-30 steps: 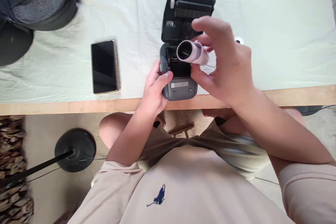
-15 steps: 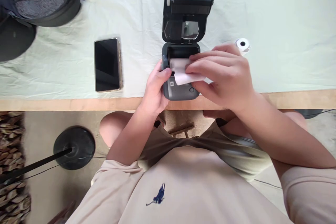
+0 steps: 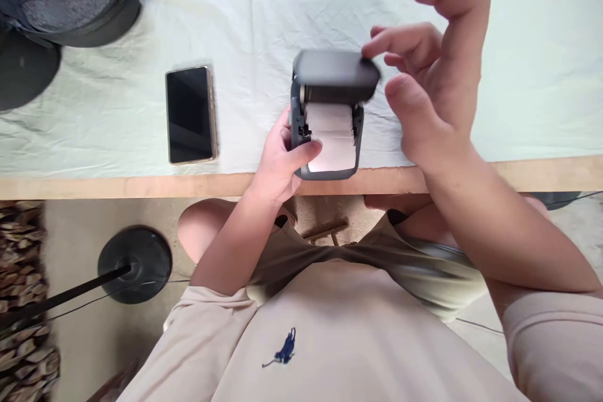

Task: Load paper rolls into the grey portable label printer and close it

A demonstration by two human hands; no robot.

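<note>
A small dark portable receipt printer [image 3: 360, 138] is held near the table's front edge. My left hand [image 3: 282, 163] grips its left side, the thumb pressing on the white paper [image 3: 332, 138] that lies over the printer's front. The hinged lid [image 3: 332, 66] is partly lowered over the paper compartment and a little blurred. At the lid's right corner, a fingertip of my right hand [image 3: 438, 75] touches or nearly touches it. That hand's fingers are apart, with nothing held.
To the left on the pale cloth [image 3: 249, 25] lies a dark-screened phone [image 3: 190, 116]. A black bag [image 3: 80, 0] sits at the far left corner. The wooden table edge [image 3: 141, 186] runs in front of me, and a black round stand base [image 3: 136, 264] is on the floor.
My right hand has let go of the paper and moved up to the lid. The lid has swung down from upright, and the paper now lies flat under my left thumb.
</note>
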